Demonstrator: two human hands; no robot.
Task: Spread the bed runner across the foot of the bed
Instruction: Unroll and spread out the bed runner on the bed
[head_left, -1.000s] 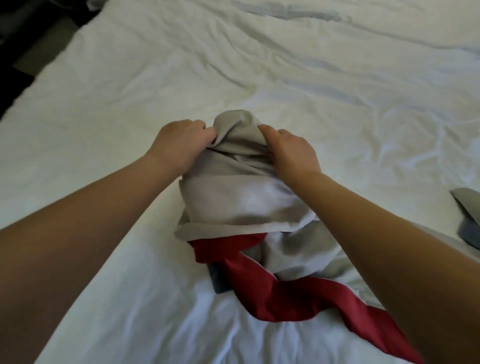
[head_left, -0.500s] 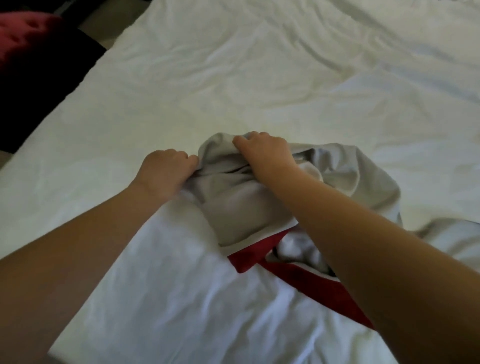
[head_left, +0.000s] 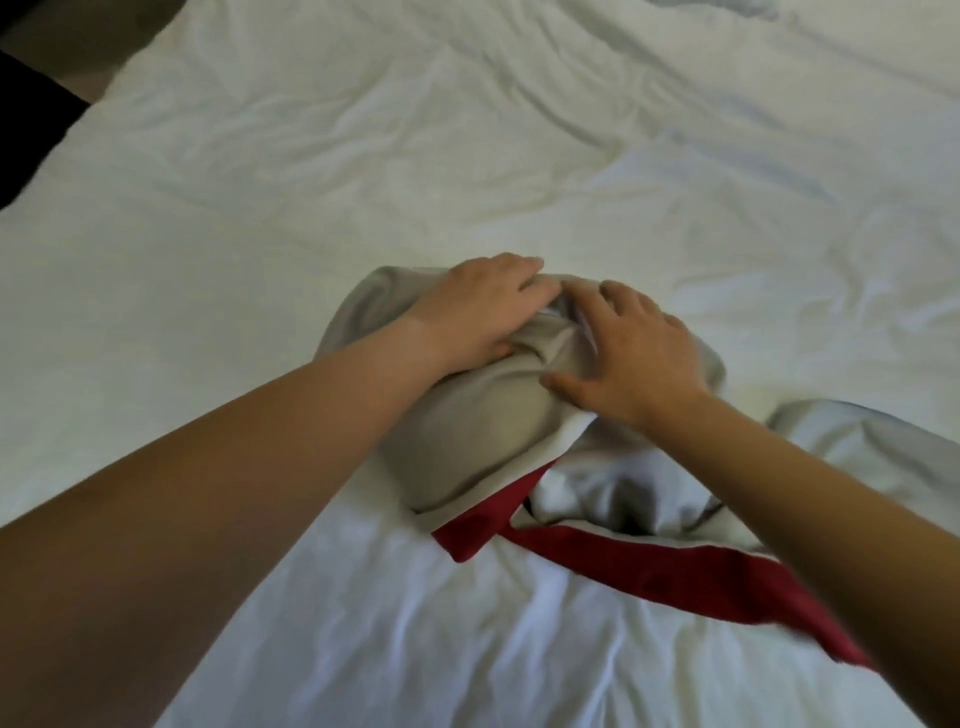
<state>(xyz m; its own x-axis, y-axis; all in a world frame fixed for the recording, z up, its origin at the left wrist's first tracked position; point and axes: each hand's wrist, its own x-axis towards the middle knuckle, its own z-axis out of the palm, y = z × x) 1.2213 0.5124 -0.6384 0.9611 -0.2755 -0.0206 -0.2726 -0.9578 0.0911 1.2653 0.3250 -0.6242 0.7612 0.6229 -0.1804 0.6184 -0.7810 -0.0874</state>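
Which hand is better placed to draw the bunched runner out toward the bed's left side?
Probably left. The left hand rests on the left part of the bunched runner, beside bare sheet; the right hand lies flat nearer the trailing red edge.

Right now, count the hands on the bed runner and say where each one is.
2. The left hand rests on the far-left top of the bunched bed runner; the right hand lies flat just right of it, fingers spread. No other hand shows.
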